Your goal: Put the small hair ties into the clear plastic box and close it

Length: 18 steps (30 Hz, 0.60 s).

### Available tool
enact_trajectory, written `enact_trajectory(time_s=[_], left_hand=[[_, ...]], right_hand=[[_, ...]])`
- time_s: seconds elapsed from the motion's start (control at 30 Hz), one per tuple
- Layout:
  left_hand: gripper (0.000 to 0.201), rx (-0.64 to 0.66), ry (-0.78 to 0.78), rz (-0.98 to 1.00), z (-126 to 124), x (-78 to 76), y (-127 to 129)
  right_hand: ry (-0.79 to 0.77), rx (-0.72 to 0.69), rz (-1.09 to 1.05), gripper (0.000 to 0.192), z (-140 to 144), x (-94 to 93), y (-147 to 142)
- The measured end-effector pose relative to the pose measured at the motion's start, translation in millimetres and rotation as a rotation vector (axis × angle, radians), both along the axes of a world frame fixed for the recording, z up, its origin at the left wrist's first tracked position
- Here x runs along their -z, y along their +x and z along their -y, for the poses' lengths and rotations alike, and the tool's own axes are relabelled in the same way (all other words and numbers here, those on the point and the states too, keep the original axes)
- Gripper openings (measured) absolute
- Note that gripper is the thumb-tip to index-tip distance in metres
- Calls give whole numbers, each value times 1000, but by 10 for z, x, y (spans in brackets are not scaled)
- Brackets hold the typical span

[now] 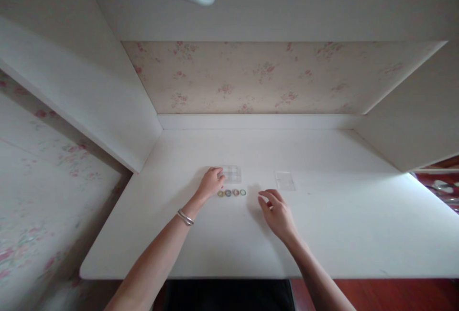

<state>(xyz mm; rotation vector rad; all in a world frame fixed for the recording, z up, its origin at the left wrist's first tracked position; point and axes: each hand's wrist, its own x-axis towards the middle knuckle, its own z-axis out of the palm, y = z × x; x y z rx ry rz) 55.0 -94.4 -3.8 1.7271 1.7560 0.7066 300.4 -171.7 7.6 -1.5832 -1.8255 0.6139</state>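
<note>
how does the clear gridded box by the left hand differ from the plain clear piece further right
The clear gridded box shows dividing lines, while the plain clear piece shows no such grid. The box is partly covered by the left hand; the piece lies uncovered, just beyond the right hand. Both are see-through and lie on the white table.

left hand (211,183): fingers (215,171) bent, pointing forward | left forearm (158,253): slanting in from lower left | right hand (278,213): fingers loosely curled, turned inward | right forearm (311,263): from lower right
</note>
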Motion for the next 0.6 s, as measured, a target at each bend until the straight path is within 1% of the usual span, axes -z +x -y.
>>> enact_trajectory(time_s=[0.07, 0.13, 0.2, 0.3, 0.43, 0.6], left_hand=[[31, 2, 41, -18, 11, 6, 0], [31, 9, 83, -30, 26, -1, -4], [31, 16, 124, -26, 49, -19, -18], [30, -10, 188, 8, 116, -55, -73], [26, -28, 217, 73, 312, -88, -213], [24, 83, 172, 105, 636, -98, -337]], right_hand=[[-18, -69, 57, 29, 50, -1, -162], [-14, -97, 138, 28, 48, -3, -257], [-6, -120, 214, 27, 6, -5, -303], [-9, -149, 299, 26, -77, -5, -329], [-2, -159, 357, 26, -123, 12, -358], [46, -161, 337, 28, -84, 69, -391]])
